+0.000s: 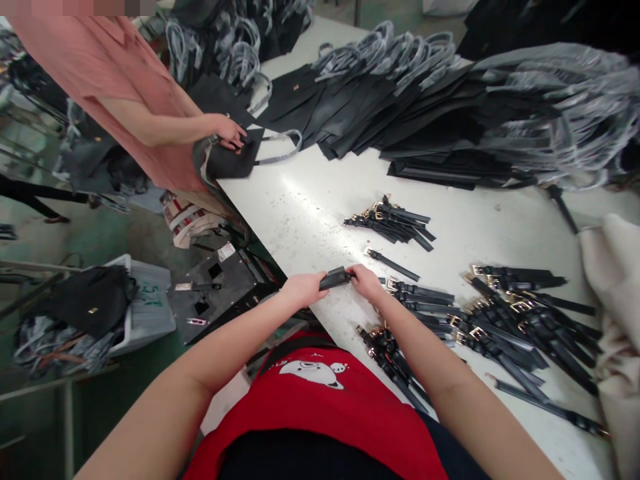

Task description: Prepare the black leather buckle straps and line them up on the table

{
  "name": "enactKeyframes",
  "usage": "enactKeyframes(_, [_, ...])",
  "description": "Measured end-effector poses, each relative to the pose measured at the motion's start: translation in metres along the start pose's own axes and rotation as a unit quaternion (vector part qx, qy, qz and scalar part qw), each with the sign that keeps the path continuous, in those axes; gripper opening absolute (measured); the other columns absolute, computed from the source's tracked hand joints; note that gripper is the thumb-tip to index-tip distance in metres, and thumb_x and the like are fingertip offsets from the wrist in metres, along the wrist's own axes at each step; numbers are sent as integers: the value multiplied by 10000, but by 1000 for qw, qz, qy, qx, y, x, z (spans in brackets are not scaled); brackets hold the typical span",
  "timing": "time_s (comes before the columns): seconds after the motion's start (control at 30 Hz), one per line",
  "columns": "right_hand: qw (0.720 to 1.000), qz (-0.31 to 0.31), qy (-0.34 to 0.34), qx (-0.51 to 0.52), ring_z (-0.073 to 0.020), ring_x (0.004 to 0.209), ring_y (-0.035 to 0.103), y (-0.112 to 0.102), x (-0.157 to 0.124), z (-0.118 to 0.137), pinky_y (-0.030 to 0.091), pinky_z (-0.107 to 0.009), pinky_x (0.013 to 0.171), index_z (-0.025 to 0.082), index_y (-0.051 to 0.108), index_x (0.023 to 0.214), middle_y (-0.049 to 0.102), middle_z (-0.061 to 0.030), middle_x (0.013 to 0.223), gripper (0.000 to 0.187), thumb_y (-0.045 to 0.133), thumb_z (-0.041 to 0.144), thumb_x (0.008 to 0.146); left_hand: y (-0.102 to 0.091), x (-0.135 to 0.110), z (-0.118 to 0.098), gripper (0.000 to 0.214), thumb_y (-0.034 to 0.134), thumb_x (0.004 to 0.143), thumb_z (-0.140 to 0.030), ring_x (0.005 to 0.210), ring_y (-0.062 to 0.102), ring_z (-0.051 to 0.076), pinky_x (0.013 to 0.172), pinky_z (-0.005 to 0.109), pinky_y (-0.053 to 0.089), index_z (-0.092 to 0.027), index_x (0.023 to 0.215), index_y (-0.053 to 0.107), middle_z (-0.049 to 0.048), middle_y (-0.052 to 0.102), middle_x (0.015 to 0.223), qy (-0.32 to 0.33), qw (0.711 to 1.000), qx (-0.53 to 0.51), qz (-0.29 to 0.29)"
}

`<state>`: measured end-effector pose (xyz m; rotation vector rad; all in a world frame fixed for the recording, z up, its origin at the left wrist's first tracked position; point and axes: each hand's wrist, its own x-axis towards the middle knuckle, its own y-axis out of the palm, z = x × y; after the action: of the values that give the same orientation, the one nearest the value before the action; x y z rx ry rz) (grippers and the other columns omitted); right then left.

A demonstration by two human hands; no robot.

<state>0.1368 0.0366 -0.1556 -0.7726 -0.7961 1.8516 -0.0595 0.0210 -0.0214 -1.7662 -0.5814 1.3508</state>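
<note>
A short black strap (336,277) is held between both my hands at the near edge of the white table (300,207). My left hand (301,289) grips its left end with fingers closed. The strap's right end is pinched by my right hand (366,281). Just past my right hand lies a single black strap (393,264) with a gold buckle. Under my right forearm sit several buckled straps (387,350). Further right is a larger heap of buckled straps (520,317).
Another bundle of straps (393,221) lies mid-table. Stacked black bags with wrapped handles (450,100) fill the far side. A person in a pink shirt (100,80) presses a hand on a black bag (233,157) at the table's left corner. A bin of bags (95,310) stands on the floor.
</note>
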Motion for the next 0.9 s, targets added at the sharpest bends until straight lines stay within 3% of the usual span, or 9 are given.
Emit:
enactKeyframes(0.23, [1000, 17, -2, -15, -138, 911, 457, -4, 0, 0, 326, -233, 815, 171, 510, 1025, 505, -51, 975, 327, 413, 118, 717, -1, -5, 6, 486, 369, 753, -532, 795, 584, 227, 664, 318, 441, -303, 1182, 380, 44, 621, 902, 5, 1000, 28, -5])
enactKeyframes(0.43, [998, 18, 24, -48, -154, 870, 474, -3, 0, 9, 345, -242, 773, 200, 524, 1012, 483, -53, 966, 302, 472, 292, 729, 3, -22, 18, 445, 374, 770, -502, 797, 588, 202, 656, 275, 436, -295, 1161, 411, 38, 624, 899, -11, 1000, -5, -6])
enactKeyframes(0.57, [998, 9, 27, -65, -155, 850, 479, -1, -1, 10, 345, -240, 768, 196, 520, 1007, 474, -58, 980, 294, 456, 238, 723, 6, -34, 24, 447, 377, 771, -500, 792, 585, 197, 641, 263, 431, -294, 1167, 401, 34, 622, 898, -19, 1000, -12, -18])
enactKeyframes(0.9, [998, 12, 7, -64, -146, 836, 484, -2, -1, 5, 352, -240, 781, 188, 501, 1016, 459, -56, 983, 298, 449, 210, 724, 10, -10, 8, 476, 391, 766, -496, 796, 582, 225, 666, 308, 438, -274, 1187, 381, 62, 618, 890, -2, 1000, 17, -20])
